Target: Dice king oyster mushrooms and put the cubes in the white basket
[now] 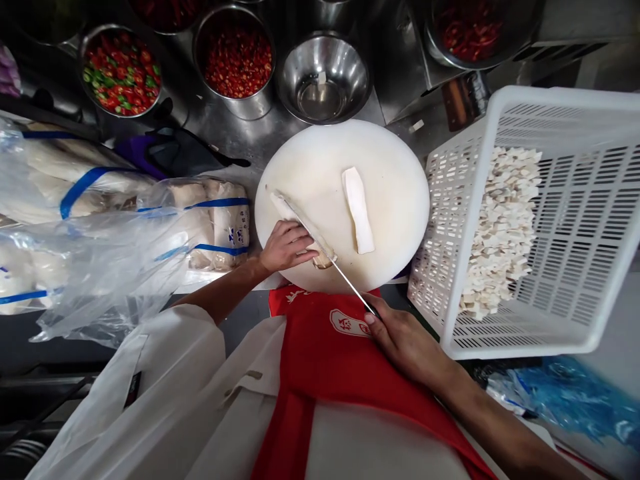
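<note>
On a round white cutting board point(395, 193), a king oyster mushroom point(281, 205) lies at a slant. My left hand point(290, 247) holds it down, fingers bent over its side. My right hand point(395, 333) is wrapped around the handle of a knife point(351, 283) by the board's near edge. The blade, seen nearly edge-on, runs along the mushroom; how deep it sits in it I cannot tell. A long cut slab of mushroom point(358, 210) rests apart on the right half of the board.
To the right stands a white plastic basket point(470, 200) holding chopped mushroom pieces point(505, 227). Bagged whole mushrooms point(220, 220) are stacked at left. Behind the board are a steel bowl point(325, 80), a pot of chopped red chillies point(240, 63) and mixed chillies point(121, 73).
</note>
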Demonstrator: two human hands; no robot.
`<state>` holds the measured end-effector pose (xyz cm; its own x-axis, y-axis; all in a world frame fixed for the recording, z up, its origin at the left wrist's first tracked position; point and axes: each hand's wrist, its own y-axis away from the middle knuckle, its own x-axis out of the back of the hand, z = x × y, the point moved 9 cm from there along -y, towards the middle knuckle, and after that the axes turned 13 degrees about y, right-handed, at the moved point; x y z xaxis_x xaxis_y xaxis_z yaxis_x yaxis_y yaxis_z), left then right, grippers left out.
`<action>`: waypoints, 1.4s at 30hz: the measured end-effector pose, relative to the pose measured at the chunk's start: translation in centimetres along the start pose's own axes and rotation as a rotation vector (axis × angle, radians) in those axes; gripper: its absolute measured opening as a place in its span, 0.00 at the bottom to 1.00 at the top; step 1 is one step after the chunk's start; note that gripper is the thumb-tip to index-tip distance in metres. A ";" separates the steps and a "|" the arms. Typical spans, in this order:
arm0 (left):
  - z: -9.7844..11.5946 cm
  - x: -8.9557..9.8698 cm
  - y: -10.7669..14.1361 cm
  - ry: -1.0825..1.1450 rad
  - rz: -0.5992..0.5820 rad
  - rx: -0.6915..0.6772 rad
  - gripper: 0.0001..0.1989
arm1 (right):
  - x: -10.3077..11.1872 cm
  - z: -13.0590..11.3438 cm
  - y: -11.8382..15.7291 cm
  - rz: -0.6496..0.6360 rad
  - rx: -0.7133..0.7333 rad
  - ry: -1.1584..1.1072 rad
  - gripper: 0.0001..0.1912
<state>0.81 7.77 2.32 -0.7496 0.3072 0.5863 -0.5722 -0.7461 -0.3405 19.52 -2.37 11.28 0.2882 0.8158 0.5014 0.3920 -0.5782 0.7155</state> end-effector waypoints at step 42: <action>0.3 0.5 0.7 -0.061 0.052 0.068 0.12 | 1.6 -0.6 0.6 0.148 0.016 -0.012 0.24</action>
<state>0.11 7.22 2.64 -0.7545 0.2320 0.6139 -0.5076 -0.7992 -0.3218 19.70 -1.45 12.79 0.3541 0.7217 0.5947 0.3584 -0.6921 0.6265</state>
